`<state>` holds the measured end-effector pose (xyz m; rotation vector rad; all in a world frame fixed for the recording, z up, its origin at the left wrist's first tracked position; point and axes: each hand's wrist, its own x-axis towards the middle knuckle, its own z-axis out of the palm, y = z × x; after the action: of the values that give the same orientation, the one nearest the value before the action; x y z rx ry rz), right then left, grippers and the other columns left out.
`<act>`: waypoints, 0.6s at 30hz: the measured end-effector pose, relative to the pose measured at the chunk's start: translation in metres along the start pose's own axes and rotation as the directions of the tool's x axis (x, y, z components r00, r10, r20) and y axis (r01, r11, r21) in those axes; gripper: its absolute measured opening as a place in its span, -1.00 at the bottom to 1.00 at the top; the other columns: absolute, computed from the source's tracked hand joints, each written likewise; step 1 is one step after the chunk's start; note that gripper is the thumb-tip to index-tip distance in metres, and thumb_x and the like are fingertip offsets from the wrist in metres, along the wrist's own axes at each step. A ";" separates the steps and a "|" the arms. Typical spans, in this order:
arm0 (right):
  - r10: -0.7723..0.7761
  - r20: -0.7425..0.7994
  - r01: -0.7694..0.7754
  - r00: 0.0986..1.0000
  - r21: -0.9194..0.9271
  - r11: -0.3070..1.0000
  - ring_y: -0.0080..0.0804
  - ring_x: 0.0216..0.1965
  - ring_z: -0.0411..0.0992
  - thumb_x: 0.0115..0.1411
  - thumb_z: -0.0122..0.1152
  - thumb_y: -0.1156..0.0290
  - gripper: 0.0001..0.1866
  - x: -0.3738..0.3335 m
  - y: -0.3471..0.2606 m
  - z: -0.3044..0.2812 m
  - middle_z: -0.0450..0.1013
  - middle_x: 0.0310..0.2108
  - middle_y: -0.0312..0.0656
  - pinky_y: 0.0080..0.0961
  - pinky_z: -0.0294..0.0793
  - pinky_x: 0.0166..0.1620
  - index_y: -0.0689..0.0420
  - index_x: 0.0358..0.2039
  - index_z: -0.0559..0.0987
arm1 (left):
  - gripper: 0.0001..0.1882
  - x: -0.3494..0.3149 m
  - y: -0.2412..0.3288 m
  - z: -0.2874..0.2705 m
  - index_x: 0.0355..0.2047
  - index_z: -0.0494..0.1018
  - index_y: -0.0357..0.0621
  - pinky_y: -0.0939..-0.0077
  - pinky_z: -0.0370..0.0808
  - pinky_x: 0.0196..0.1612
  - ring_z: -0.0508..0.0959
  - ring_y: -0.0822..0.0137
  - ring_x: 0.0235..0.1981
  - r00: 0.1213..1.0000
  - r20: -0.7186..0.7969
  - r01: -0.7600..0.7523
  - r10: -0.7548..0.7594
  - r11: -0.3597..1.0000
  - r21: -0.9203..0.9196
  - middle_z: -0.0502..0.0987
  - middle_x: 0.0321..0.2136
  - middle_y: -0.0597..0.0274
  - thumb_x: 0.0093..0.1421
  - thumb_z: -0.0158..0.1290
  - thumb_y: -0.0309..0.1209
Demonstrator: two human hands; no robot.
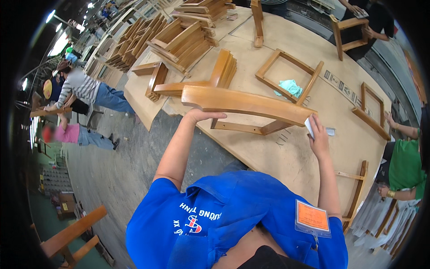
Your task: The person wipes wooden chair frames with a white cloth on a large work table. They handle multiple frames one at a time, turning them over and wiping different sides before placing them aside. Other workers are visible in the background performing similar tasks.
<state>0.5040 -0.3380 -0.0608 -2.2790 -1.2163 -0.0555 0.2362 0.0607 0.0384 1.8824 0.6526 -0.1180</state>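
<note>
A varnished brown wooden frame point(251, 104) with a broad curved front rail is held up at the near edge of the table. My left hand point(202, 115) grips it from below near the rail's left end, thumb side along the underside. At the right end, my right hand point(319, 136) pinches a folded white sheet point(309, 127) against the wood. Whether the sheet is abrasive paper I cannot tell. Behind the raised frame, a stack of angled wooden parts point(222, 71) rests on the table.
The brown-covered table point(251, 45) bears a square wooden frame point(280, 54) with a turquoise cloth point(290, 88) and piled frames point(188, 38) at the far left. Another person handles a frame point(351, 33) at the far right; a person in green point(405, 166) stands on the right.
</note>
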 end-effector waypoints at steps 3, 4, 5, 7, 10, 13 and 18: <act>0.119 -0.074 -0.114 0.990 0.070 0.991 0.00 0.13 0.24 -0.05 0.10 0.69 -0.25 0.011 -0.007 -0.021 0.13 0.27 -0.15 -0.24 0.25 0.18 0.03 0.22 0.26 | -0.34 0.008 -0.029 0.012 0.02 0.39 -0.20 0.41 0.33 0.08 0.40 0.30 0.02 0.987 -0.094 -0.153 0.130 0.943 -0.296 0.47 -0.05 0.22 -0.06 0.35 -0.21; 0.101 -0.142 -0.084 0.985 0.122 0.989 0.00 0.15 0.23 -0.04 0.06 0.70 -0.27 0.017 -0.014 -0.026 0.15 0.26 -0.14 -0.24 0.22 0.20 0.03 0.22 0.27 | -0.33 0.014 -0.041 0.021 0.05 0.36 -0.21 0.40 0.31 0.11 0.38 0.30 0.05 0.972 -0.193 -0.208 0.137 0.883 -0.422 0.44 -0.01 0.22 -0.02 0.33 -0.20; 0.170 -0.182 -0.138 0.969 0.177 0.974 0.00 0.17 0.21 -0.03 0.02 0.70 -0.28 0.024 -0.022 -0.030 0.16 0.26 -0.12 -0.24 0.20 0.22 0.03 0.22 0.27 | -0.40 0.027 -0.048 0.038 0.06 0.34 -0.20 0.38 0.33 0.07 0.40 0.32 -0.02 0.846 -0.391 -0.503 0.364 0.789 -0.354 0.43 -0.05 0.24 0.13 0.18 -0.09; 0.036 -0.066 -0.021 0.997 0.218 0.976 -0.02 0.23 0.16 -0.04 -0.04 0.71 -0.29 0.043 -0.051 -0.026 0.19 0.24 -0.08 -0.27 0.12 0.27 0.07 0.21 0.29 | -0.39 0.033 -0.061 0.058 0.10 0.27 -0.22 0.36 0.25 0.14 0.33 0.31 0.07 0.769 -0.572 -0.581 0.285 0.684 -0.441 0.37 0.04 0.23 0.15 0.16 -0.14; -0.182 0.144 0.120 0.973 0.360 0.925 -0.03 0.23 0.16 -0.03 -0.02 0.66 -0.33 0.083 -0.118 -0.003 0.20 0.23 -0.04 -0.27 0.12 0.28 0.16 0.19 0.29 | -0.36 0.039 -0.057 0.068 0.13 0.22 -0.23 0.35 0.24 0.17 0.31 0.28 0.11 0.829 -0.488 -0.493 0.275 0.771 -0.404 0.33 0.08 0.17 0.14 0.19 -0.22; -0.343 0.077 0.289 0.936 0.384 0.877 0.05 0.16 0.22 0.05 0.09 0.44 -0.35 0.111 -0.197 0.008 0.22 0.17 0.07 -0.25 0.18 0.22 0.22 0.20 0.22 | -0.32 0.039 -0.032 0.073 0.14 0.22 -0.20 0.32 0.30 0.14 0.35 0.27 0.08 0.900 -0.259 -0.386 0.350 0.916 -0.107 0.34 0.07 0.17 0.06 0.25 -0.29; -0.435 0.050 0.346 0.899 0.528 0.775 0.08 0.07 0.25 0.10 0.17 0.18 -0.28 0.131 -0.254 -0.009 0.27 0.04 0.12 -0.17 0.25 0.13 0.24 0.20 0.19 | -0.20 0.023 -0.008 0.103 0.15 0.22 -0.11 0.28 0.32 0.14 0.36 0.27 0.10 0.809 -0.223 -0.554 0.543 0.832 0.016 0.34 0.08 0.19 -0.09 0.36 -0.31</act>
<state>0.3849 -0.1317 0.0979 -1.5683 -1.5657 0.2835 0.2744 -0.0195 -0.0184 1.9778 0.2236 0.4865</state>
